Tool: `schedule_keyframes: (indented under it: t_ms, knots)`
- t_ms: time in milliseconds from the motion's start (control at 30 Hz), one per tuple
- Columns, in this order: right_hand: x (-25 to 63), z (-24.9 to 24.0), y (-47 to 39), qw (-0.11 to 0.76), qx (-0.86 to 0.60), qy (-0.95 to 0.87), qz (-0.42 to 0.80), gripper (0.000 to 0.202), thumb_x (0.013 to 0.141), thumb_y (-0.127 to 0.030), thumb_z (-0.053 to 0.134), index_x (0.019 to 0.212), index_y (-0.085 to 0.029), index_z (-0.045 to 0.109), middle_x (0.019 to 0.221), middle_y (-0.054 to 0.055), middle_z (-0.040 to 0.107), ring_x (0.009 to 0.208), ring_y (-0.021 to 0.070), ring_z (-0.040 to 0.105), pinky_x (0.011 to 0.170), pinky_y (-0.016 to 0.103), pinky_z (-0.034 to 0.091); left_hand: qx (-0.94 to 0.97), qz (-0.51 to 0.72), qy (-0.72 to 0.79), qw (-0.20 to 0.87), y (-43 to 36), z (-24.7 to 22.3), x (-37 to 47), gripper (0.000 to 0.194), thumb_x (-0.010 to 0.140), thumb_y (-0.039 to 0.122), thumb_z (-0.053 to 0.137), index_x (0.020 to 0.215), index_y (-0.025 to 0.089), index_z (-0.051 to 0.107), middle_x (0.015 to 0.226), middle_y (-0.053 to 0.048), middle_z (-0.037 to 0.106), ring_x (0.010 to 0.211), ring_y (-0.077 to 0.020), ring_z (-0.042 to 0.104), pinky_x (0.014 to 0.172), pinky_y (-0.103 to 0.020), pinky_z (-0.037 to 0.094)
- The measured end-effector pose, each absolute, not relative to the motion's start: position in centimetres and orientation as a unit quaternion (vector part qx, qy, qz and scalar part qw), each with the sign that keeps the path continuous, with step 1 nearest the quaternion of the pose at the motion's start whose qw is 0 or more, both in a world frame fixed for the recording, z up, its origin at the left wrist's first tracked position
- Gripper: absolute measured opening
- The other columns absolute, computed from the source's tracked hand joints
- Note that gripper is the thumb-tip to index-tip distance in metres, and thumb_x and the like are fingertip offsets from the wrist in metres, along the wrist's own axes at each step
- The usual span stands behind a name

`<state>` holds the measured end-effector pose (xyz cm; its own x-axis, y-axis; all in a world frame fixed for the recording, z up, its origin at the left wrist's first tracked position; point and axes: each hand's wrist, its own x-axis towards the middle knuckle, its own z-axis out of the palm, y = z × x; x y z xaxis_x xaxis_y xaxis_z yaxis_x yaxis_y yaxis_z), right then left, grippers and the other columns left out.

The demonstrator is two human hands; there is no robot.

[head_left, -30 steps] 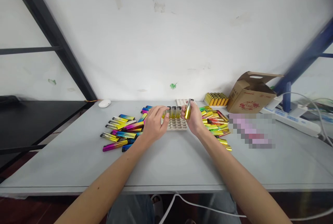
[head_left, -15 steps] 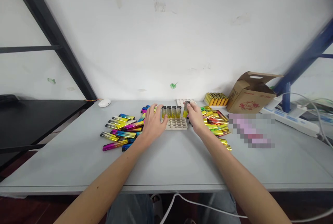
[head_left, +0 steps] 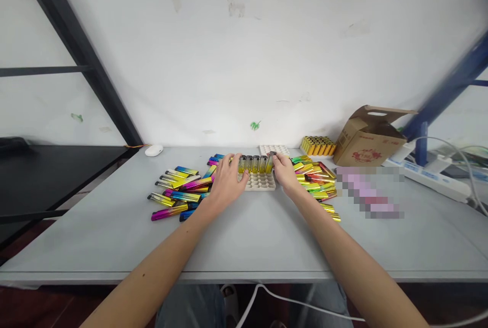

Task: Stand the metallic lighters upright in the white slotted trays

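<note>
My right hand (head_left: 285, 170) pinches a yellow-and-dark lighter (head_left: 269, 162), slightly tilted, at the right end of a row. Beside it, several similar lighters (head_left: 255, 164) stand upright in the far part of a pale holed tray (head_left: 261, 185). At the tray's left end is my left hand (head_left: 227, 178), its thumb and fingers apart around the corner near the leftmost lighter. Whether those fingers touch the lighter or the tray is hard to make out. The near holes of the tray have nothing in them.
Loose shiny lighters lie in a left pile (head_left: 186, 185) and a right pile (head_left: 314, 178). Behind are another pale tray (head_left: 274, 149), a filled tray of yellow lighters (head_left: 318, 146), a cardboard box (head_left: 368, 142), a power strip (head_left: 430, 178) and a white rounded case (head_left: 153, 150).
My right hand has moved slightly left and down, bringing its lighter from above the tray to the right end of the standing row. My left hand has stayed nearly in place.
</note>
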<state>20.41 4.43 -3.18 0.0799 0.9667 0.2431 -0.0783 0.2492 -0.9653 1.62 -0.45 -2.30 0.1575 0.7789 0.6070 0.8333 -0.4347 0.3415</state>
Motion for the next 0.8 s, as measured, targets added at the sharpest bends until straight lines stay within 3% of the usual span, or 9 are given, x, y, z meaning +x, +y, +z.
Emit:
schedule_keyframes:
  t_ms: [433,633,800]
  knots:
    - [20.12,-2.66,3.87,0.582,-0.499,-0.539,0.348,0.017,0.075,-0.033,0.05,0.075,-0.021,0.063,0.08,0.001,0.066,0.083,0.0202,0.057,0.082,0.032,0.043,-0.784,-0.344,-0.516,0.035,-0.69,-2.14,1.63,0.053,0.09,0.03,0.051,0.14,0.017,0.036,0.129,-0.016,0.054,0.119,-0.0327,0.055,0.094,-0.046,0.047]
    - [20.06,-2.6,3.77,0.575,-0.53,-0.537,0.317,0.034,0.073,-0.03,0.044,0.095,-0.018,0.067,0.103,0.007,0.07,0.102,0.0241,0.059,0.097,0.039,0.042,-0.782,-0.306,-0.542,0.016,-1.06,-1.72,1.84,0.056,0.092,0.032,0.047,0.143,0.013,0.033,0.135,-0.018,0.052,0.124,-0.0335,0.051,0.099,-0.047,0.045]
    - [19.98,-2.5,3.51,0.558,-0.536,-0.571,0.274,0.039,0.078,-0.03,0.042,0.108,-0.014,0.062,0.112,0.013,0.067,0.105,0.0259,0.06,0.099,0.043,0.043,-0.779,-0.29,-0.555,0.01,-1.17,-1.55,1.94,0.058,0.092,0.033,0.046,0.145,0.014,0.032,0.137,-0.018,0.051,0.127,-0.0321,0.049,0.101,-0.046,0.044]
